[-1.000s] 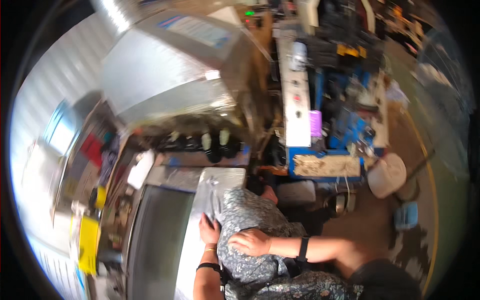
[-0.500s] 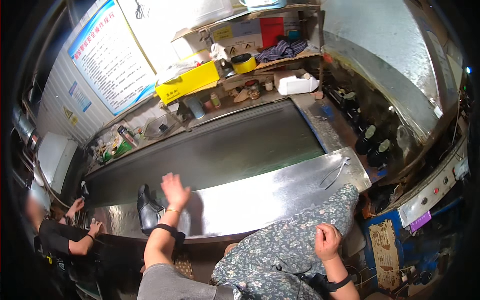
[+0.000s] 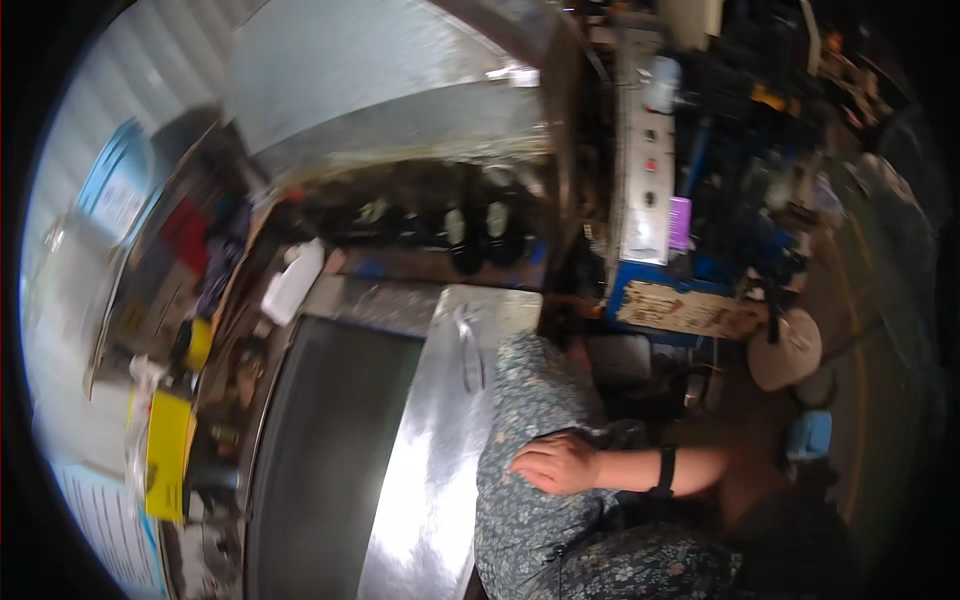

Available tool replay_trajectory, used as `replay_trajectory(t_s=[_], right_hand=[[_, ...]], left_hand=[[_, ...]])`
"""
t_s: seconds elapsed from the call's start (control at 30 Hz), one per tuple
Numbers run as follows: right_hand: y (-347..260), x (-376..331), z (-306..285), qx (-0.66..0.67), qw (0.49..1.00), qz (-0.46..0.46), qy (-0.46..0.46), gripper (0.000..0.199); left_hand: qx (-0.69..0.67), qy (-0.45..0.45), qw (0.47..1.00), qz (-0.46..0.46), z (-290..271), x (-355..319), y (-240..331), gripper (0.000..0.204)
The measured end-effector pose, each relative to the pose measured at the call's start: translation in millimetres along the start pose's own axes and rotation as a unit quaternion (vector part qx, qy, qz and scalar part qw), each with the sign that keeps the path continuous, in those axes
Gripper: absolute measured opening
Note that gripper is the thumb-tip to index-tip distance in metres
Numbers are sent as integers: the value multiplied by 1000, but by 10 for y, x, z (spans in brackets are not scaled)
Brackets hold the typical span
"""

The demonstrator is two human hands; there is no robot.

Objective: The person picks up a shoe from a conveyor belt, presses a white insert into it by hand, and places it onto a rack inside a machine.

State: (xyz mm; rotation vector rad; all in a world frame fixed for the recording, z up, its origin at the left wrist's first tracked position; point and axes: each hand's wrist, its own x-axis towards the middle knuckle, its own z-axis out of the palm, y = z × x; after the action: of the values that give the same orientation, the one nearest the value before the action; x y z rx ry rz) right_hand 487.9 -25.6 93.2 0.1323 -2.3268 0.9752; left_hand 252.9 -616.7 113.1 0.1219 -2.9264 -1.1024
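Observation:
My right hand (image 3: 557, 462) lies over the dark floral apron (image 3: 545, 395) on my lap, its fingers curled loosely together. Nothing shows in it, and a black band circles the wrist. Just left of my lap runs a shiny metal ledge (image 3: 425, 470), with a thin loop of cord or wire (image 3: 468, 350) lying near its far end. Beyond the ledge is a dark conveyor belt (image 3: 335, 430). My left hand is out of the picture.
Dark shoes (image 3: 465, 240) with pale patches stand under a large metal hood (image 3: 370, 70). A yellow box (image 3: 168, 455) and a white container (image 3: 293, 282) sit along the shelf side. To the right are a control panel with buttons (image 3: 648, 170), a blue frame (image 3: 625, 280) and a round-topped stool (image 3: 785, 350).
My view has swung to the right. My left hand, the black boot and the co-worker have left the picture. My right hand now rests on the apron.

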Motion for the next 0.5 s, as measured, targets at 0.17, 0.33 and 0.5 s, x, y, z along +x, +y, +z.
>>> replay_trajectory(t_s=[0.17, 0.33, 0.5], right_hand=[[-65, -26, -63, 4, 1000, -6, -15, 18], [-142, -15, 6, 5, 1000, -21, -6, 19], [-110, -67, 36, 5, 1000, -5, -18, 17]], left_hand=[[253, -69, 963, 68, 331, -1199, 547, 43], [238, 132, 947, 172, 631, -1947, 528, 95], [-86, -26, 989, -114, 551, -1912, 798, 96]])
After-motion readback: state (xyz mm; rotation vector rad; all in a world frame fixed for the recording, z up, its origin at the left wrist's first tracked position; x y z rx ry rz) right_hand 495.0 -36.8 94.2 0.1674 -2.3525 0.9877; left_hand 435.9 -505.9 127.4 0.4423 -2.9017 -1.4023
